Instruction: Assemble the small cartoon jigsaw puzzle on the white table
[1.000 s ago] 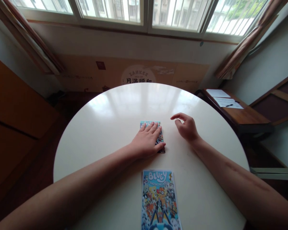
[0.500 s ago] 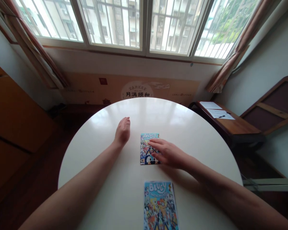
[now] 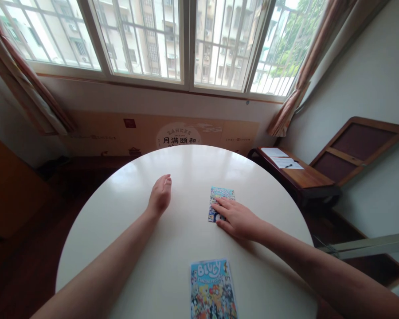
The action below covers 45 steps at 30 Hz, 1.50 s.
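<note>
On the white round table (image 3: 119,248), my right hand (image 3: 237,217) lies flat, its fingers stretched over a small, colourful picture card (image 3: 222,193). Blue lettering shows along the card's top, while the fingers cover much of its middle and lower right. My left hand (image 3: 160,195) rests on its little-finger side, left of the card and apart from it. Its fingers are loosely bent, partly hidden behind the back of the hand, and nothing shows in them. Nearer to me is a larger picture sheet (image 3: 213,288) titled "BLUEY", cut off by the lower frame edge.
A dark wooden side table (image 3: 306,173) at the right bears white papers (image 3: 287,162) and a pen. Behind the round table stands a printed orange panel (image 3: 106,133) below barred windows. Curtains (image 3: 294,104) hang at both sides.
My left hand has come off the small card and moved left, turning onto its edge. My right hand has come onto the card, which now lies farther right. The camera view has tilted up.
</note>
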Motion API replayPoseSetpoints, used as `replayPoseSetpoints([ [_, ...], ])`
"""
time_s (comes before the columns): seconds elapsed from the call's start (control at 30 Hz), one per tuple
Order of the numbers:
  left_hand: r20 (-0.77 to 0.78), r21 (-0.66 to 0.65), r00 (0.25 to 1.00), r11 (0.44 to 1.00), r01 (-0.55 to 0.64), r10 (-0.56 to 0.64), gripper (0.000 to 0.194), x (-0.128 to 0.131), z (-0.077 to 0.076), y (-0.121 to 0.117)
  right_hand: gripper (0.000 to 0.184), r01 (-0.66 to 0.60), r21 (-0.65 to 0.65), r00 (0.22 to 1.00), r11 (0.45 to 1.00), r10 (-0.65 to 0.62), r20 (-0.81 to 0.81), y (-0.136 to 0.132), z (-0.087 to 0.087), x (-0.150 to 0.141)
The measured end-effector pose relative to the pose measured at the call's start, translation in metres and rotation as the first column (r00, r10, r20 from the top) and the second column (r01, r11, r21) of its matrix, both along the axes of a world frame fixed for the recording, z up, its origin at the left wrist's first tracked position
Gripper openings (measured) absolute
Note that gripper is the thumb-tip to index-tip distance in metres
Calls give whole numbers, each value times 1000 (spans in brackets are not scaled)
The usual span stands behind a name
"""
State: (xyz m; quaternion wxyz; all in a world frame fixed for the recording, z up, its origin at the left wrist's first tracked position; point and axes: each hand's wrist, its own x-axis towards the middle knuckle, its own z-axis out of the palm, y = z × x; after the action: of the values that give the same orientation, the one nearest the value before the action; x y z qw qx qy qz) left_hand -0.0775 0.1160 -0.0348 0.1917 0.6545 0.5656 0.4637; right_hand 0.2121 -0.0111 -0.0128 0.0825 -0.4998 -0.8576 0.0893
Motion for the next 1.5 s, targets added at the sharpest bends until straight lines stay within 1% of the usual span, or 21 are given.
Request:
replayPoseSetpoints([
  [0.13, -19, 6, 1000, 1000, -3, 3, 51, 2, 2, -3, 57, 180, 53, 980, 982, -184, 73, 11, -2, 56],
  [0.27, -49, 12, 999, 1000, 5, -4, 52, 5, 4, -5, 44, 316, 135, 937, 939, -331, 108, 21, 1, 106],
  [0.37, -49, 2, 999, 1000, -1, 1, 53, 5, 4, -5, 38, 384, 160, 910, 909, -402, 100, 31, -1, 134],
  [0.47, -49, -4, 999, 1000, 1, -1, 52, 5, 4, -5, 38, 431, 159, 891, 888, -447, 82, 50, -7, 154],
  [0.63, -55, 1, 998, 1000, -1, 1, 52, 5, 3, -5, 41, 474, 136, 876, 870, -482, 29, 90, -18, 175],
  [0.77, -94, 2, 996, 1000, 12, -12, 53, 5, 4, -5, 43, 458, 119, 888, 881, -459, -23, 114, -23, 183],
  [0.97, -116, -10, 993, 1000, 11, -12, 54, 5, 6, -7, 41, 409, 132, 913, 903, -403, -70, 127, -19, 186],
  [1.1, -122, -8, 992, 1000, 19, -20, 56, 5, 6, -7, 40, 415, 198, 910, 888, -399, -115, 129, -14, 180],
  [1.17, -125, -6, 992, 1000, 15, -16, 55, 4, 4, -5, 42, 418, 255, 908, 872, -390, -154, 122, -12, 169],
  [1.23, -133, -1, 991, 1000, 10, -10, 54, 4, 2, -3, 42, 400, 309, 915, 863, -355, -194, 104, -8, 149],
  [1.3, -139, 5, 990, 1000, 4, -3, 53, 4, 1, -2, 36, 348, 340, 933, 874, -286, -219, 71, 0, 117],
  [1.33, -142, 8, 990, 1000, 3, -2, 53, 4, 0, -1, 32, 290, 351, 948, 890, -217, -232, 49, 5, 97],
  [1.37, -143, 10, 990, 1000, 2, 0, 52, 4, 0, -1, 30, 166, 356, 961, 920, -70, -267, 23, 11, 76],
  [1.4, -145, 11, 989, 1000, 2, 0, 53, 5, 0, -1, 28, 20, 339, 957, 940, 80, -279, -4, 16, 54],
  [1.43, -146, 11, 989, 1000, 4, -2, 53, 5, 0, -1, 27, -136, 307, 941, 942, 220, -257, -31, 21, 32],
  [1.47, -147, 11, 989, 1000, 6, -4, 53, 5, 0, -2, 27, -280, 281, 915, 918, 344, -211, -56, 24, 13],
  [1.5, -146, 12, 989, 1000, 6, -5, 54, 5, 1, -2, 29, -401, 271, 881, 875, 450, -149, -79, 25, -5],
])
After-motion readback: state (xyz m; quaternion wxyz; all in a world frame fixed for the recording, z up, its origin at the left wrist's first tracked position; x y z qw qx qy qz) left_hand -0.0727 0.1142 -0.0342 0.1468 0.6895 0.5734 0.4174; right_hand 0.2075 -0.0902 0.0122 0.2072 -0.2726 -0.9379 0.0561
